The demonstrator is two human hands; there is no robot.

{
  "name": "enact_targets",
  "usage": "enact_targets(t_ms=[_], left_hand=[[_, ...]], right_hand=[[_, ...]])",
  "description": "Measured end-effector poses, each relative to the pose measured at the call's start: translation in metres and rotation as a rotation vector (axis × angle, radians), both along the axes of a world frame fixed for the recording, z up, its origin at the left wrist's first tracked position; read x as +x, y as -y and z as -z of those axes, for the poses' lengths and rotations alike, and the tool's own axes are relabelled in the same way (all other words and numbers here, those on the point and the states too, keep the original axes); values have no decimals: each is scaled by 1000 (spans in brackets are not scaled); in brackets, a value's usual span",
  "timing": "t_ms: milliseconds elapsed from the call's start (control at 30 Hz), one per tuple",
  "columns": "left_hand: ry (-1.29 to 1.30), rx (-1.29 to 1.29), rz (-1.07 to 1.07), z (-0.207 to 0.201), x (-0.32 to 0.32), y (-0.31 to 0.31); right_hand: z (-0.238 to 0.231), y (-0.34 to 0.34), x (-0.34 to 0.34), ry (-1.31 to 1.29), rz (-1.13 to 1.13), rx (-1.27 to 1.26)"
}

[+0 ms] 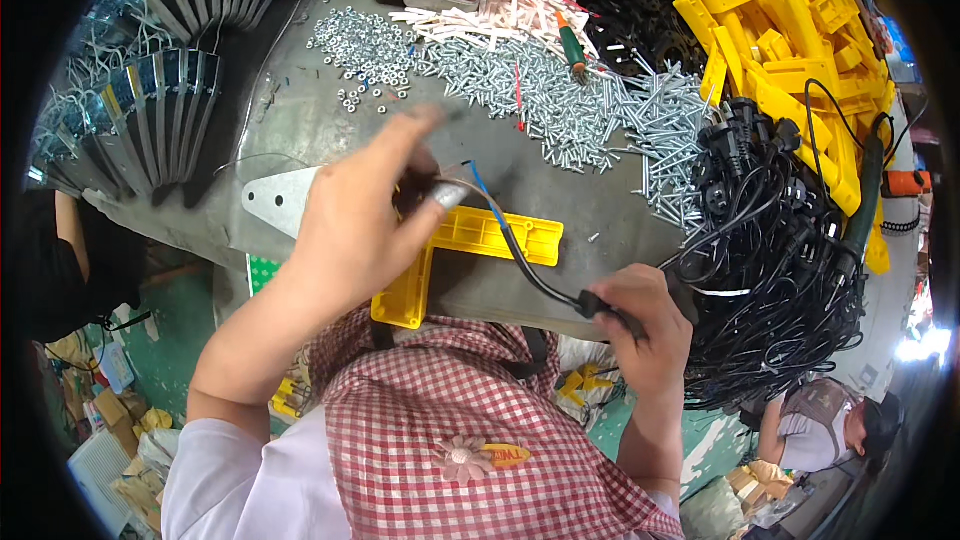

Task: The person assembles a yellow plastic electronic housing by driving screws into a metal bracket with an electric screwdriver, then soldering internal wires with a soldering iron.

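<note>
right hand (648,328) gripping black cable (527,265), left hand (362,208) blurred, hold unclear, yellow plastic (468,232) beneath, screws (545,105) ahead, cord heap (770,315) alongside

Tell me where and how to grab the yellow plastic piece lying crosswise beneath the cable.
Best grip the yellow plastic piece by its right end, coming from the right, pinching across its two long edges. That end looks uncovered and its narrow bar shape should suit a pinch; the left hand overlaps the other end, and the black cable crosses in between.
</note>
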State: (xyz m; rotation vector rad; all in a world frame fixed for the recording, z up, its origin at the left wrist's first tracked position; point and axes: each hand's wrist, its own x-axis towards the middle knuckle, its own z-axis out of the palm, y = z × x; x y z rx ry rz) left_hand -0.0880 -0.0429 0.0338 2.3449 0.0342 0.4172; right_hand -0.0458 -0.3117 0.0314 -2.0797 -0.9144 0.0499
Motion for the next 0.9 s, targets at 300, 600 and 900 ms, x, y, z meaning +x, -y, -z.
enact_targets(t_ms=[300,600,900], left_hand=[[-184,188,356,0,-26,4],[-190,435,335,10,-27,7],[-188,491,426,10,-20,6]], right_hand=[[32,-34,20,155,85,-165],[43,-58,58,330,-13,-154],[42,-34,31,110,28,-247]])
